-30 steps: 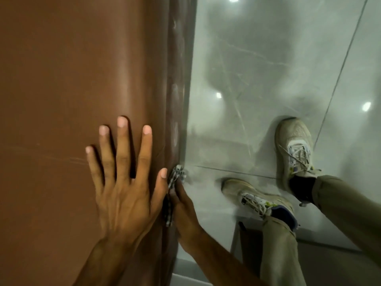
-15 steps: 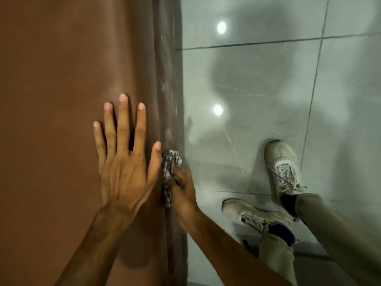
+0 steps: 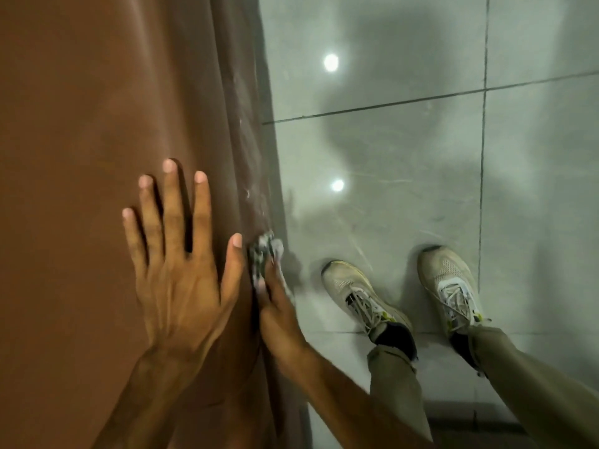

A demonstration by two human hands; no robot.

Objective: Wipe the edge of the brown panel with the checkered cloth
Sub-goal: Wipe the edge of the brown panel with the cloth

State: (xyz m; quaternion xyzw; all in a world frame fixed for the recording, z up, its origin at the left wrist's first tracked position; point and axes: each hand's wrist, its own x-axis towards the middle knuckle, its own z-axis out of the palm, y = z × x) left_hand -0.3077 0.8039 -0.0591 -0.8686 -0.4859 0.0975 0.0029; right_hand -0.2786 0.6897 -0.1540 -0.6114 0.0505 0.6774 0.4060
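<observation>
Plainly, with the left hand (image 3: 181, 286) splayed flat steadying the brown panel (image 3: 97, 108), the right hand (image 3: 275, 306), closed on the checkered cloth (image 3: 264, 251), should press firmly along the smeared edge (image 3: 249, 157).

Since a second ago the near shoe (image 3: 364, 294) stepped up beside the other shoe (image 3: 450, 283); before it trailed behind and lay angled. Right hand (image 3: 275, 306) with checkered cloth (image 3: 264, 251) worked along the brown panel (image 3: 97, 108) edge, cloth now blurred. Left hand (image 3: 178, 270) shifted slightly on the panel, fingers closer together than at first.
</observation>
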